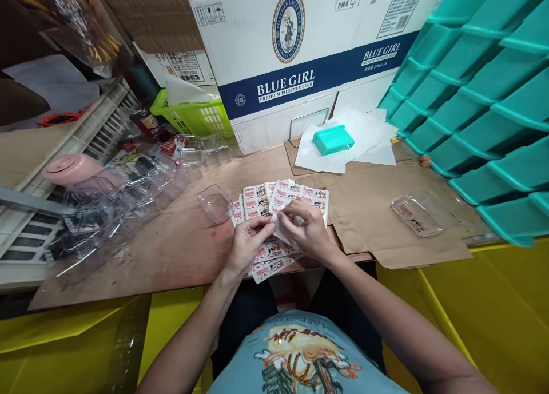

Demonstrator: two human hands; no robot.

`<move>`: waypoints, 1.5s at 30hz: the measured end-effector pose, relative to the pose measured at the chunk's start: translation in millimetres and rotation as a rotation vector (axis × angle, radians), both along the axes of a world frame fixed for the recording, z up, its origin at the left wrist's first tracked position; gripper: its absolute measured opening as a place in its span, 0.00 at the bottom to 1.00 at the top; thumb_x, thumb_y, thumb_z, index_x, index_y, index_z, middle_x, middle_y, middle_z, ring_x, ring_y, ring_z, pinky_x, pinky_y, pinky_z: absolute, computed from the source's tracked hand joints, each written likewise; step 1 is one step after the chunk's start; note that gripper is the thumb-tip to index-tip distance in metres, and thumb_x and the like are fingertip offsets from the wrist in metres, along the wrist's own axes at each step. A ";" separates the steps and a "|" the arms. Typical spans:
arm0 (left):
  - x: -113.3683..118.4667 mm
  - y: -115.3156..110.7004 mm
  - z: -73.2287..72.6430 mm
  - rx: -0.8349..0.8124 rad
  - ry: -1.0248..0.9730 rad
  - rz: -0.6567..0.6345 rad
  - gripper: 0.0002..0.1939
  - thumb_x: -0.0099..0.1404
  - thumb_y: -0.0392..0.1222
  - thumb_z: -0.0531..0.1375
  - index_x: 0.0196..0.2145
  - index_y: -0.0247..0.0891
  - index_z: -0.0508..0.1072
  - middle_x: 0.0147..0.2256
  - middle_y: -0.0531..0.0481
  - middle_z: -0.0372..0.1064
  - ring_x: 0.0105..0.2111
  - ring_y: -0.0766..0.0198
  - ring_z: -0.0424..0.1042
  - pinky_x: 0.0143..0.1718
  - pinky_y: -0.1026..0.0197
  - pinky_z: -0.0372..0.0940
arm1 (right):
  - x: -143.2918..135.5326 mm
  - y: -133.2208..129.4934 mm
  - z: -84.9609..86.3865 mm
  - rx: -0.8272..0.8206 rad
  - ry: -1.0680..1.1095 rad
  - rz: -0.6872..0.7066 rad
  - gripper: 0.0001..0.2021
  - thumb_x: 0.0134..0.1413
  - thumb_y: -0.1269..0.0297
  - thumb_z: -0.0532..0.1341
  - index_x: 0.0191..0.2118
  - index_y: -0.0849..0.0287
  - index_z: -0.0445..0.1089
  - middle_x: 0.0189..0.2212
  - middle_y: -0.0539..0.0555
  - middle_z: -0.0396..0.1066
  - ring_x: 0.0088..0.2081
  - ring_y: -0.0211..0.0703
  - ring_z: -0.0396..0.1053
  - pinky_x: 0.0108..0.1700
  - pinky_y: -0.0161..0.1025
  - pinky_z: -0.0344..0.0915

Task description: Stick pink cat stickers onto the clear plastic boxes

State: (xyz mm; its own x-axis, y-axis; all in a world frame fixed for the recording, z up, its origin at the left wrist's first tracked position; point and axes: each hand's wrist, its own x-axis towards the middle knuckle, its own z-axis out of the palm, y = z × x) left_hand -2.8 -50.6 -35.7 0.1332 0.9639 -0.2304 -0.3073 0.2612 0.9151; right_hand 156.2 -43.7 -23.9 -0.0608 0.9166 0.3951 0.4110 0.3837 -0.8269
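Between my two hands a small white sticker sheet [283,232] is pinched above a spread of printed sheets. My left hand [249,242] grips its left edge between thumb and forefinger. Bent fingers of my right hand [311,228] close on its upper right side, partly hiding it. Beneath lie several sticker sheets [256,195] with pink lettering and a cartoon cat, fanned over one another. To the left of them stands a clear plastic box [215,204]. Far to the right, another clear box [422,214] shows a cat sticker on it.
Stacked teal trays [480,114] rise at the right. A single teal tray [333,139] rests on white paper before a large beer carton [295,45]. Many clear boxes [150,179] crowd the left, near a pink lidded container [79,171] and a green basket [195,114].
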 end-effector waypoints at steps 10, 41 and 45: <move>-16.2 2.0 -2.2 0.471 0.731 0.170 0.21 0.58 0.39 0.64 0.50 0.37 0.74 0.48 0.41 0.68 0.44 0.56 0.72 0.49 0.50 0.69 | 39.4 21.4 2.9 -0.158 0.645 -0.329 0.10 0.55 0.57 0.63 0.30 0.57 0.66 0.27 0.49 0.67 0.28 0.38 0.64 0.33 0.36 0.63; -112.4 32.1 55.3 0.751 1.265 -0.048 0.15 0.66 0.51 0.58 0.34 0.39 0.79 0.35 0.45 0.75 0.39 0.57 0.73 0.46 0.55 0.66 | 38.6 -28.7 17.0 -0.246 0.623 -0.138 0.08 0.52 0.57 0.68 0.36 0.54 0.77 0.36 0.52 0.72 0.38 0.41 0.69 0.43 0.39 0.68; -143.2 54.6 59.2 0.829 1.421 -0.391 0.16 0.61 0.53 0.61 0.43 0.43 0.77 0.50 0.44 0.73 0.53 0.52 0.68 0.59 0.48 0.55 | 25.7 -32.5 13.9 -0.317 0.664 -0.064 0.10 0.50 0.58 0.70 0.39 0.52 0.77 0.39 0.51 0.74 0.37 0.40 0.71 0.43 0.40 0.70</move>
